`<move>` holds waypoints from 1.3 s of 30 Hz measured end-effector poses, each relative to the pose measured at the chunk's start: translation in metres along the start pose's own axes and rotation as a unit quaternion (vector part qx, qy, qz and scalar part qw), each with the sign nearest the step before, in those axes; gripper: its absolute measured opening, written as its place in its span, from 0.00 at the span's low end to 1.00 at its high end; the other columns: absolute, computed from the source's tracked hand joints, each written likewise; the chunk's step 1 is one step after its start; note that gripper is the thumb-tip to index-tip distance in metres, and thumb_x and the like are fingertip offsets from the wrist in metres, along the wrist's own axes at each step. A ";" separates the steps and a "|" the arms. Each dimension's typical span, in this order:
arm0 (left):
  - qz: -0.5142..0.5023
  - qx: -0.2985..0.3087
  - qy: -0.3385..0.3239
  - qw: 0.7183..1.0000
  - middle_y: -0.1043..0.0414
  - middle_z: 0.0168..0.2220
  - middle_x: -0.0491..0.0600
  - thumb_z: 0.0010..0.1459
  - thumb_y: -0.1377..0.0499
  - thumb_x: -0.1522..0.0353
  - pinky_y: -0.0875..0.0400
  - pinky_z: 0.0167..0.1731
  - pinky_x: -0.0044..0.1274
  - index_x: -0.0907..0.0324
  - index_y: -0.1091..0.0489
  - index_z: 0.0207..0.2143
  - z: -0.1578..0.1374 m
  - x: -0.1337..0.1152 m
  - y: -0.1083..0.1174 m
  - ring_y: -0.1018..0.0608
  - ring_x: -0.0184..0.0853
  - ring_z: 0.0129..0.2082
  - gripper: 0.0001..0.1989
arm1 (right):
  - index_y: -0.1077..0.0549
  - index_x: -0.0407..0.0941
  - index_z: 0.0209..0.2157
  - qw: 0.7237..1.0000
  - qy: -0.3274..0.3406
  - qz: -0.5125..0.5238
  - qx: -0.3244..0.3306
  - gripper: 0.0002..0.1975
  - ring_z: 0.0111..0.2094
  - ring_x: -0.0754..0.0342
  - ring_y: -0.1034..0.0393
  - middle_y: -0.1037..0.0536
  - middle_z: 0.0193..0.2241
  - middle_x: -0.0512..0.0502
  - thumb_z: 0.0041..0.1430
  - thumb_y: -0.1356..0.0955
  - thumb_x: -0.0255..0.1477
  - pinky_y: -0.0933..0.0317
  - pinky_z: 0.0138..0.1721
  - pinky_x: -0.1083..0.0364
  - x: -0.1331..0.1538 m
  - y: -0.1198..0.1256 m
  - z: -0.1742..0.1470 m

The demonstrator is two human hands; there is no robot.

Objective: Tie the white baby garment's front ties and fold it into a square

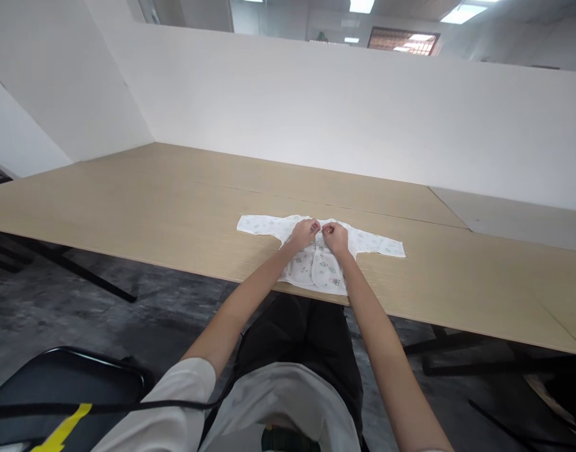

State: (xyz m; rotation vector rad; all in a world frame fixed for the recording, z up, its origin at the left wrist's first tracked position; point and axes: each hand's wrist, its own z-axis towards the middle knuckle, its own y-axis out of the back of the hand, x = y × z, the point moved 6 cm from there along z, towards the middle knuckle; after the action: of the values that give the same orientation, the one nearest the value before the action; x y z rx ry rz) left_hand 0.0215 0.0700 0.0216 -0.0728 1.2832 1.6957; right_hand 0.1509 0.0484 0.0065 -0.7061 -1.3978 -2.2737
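Note:
A small white baby shirt (323, 273) with little printed figures lies flat near the table's front edge. Its two long sleeves are spread out to the sides, and a front opening runs down the middle. My left hand (304, 233) is closed in a pinch on the shirt at the top of this opening, just below the neckline. Close beside it, my right hand (336, 238) pinches the other side of the opening. The fingertips nearly meet, and what lies exactly between them is too small to make out.
The wooden table (174, 207) stretches far to both sides, with a white partition (288, 107) along its back. A grey panel (527, 216) is at the back right. A black chair (71, 383) stands at lower left, with a dark cable (141, 407) crossing it.

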 end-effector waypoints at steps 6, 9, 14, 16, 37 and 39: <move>0.014 0.011 0.006 1.000 0.26 0.36 0.49 0.61 0.49 0.68 0.34 0.42 0.25 0.60 0.29 0.37 -0.002 -0.004 0.003 0.26 0.35 0.37 0.10 | 0.26 0.43 0.32 1.000 -0.005 0.006 -0.005 0.07 0.34 0.55 0.31 0.23 0.30 0.48 0.54 0.36 0.27 0.42 0.41 0.57 0.002 0.003 -0.003; 0.033 0.016 -0.007 0.999 0.26 0.36 0.50 0.62 0.50 0.67 0.35 0.44 0.26 0.60 0.29 0.37 -0.003 -0.007 0.004 0.26 0.37 0.39 0.10 | 0.26 0.43 0.32 1.000 -0.012 0.012 0.000 0.07 0.33 0.55 0.31 0.23 0.29 0.49 0.54 0.35 0.31 0.42 0.40 0.57 0.003 0.004 -0.004; 0.037 0.017 -0.005 0.999 0.26 0.36 0.50 0.63 0.49 0.65 0.35 0.45 0.27 0.59 0.29 0.37 -0.003 -0.010 0.008 0.26 0.38 0.41 0.11 | 0.26 0.43 0.29 0.999 -0.035 0.031 0.007 0.08 0.29 0.55 0.32 0.25 0.26 0.49 0.52 0.33 0.33 0.42 0.36 0.57 0.003 0.012 -0.004; 0.020 0.026 0.006 0.999 0.25 0.36 0.49 0.63 0.49 0.64 0.34 0.44 0.26 0.59 0.29 0.38 -0.004 -0.011 0.009 0.25 0.37 0.39 0.11 | 0.25 0.42 0.29 0.996 -0.040 0.067 0.033 0.09 0.27 0.55 0.33 0.25 0.24 0.49 0.50 0.32 0.34 0.43 0.33 0.58 0.002 0.016 -0.003; -0.145 0.150 0.032 0.978 0.27 0.33 0.46 0.47 0.39 0.67 0.30 0.37 0.25 0.59 0.35 0.52 -0.013 0.002 0.003 0.24 0.37 0.36 0.27 | 0.24 0.40 0.28 0.957 -0.004 0.112 0.267 0.08 0.28 0.57 0.34 0.25 0.26 0.48 0.41 0.32 0.26 0.42 0.30 0.59 0.024 0.023 -0.024; -0.154 0.151 0.042 0.976 0.27 0.33 0.47 0.47 0.39 0.67 0.30 0.35 0.24 0.60 0.35 0.52 -0.014 0.000 0.004 0.23 0.36 0.35 0.27 | 0.24 0.40 0.28 0.959 -0.005 0.107 0.264 0.08 0.28 0.57 0.34 0.25 0.26 0.48 0.41 0.31 0.27 0.42 0.30 0.59 0.022 0.021 -0.024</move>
State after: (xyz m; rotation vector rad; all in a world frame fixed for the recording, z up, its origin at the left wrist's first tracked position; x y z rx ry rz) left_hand 0.0117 0.0597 0.0185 -0.1573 1.4952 1.2342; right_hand 0.1397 0.0166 0.0262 -0.6494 -1.7352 -1.6271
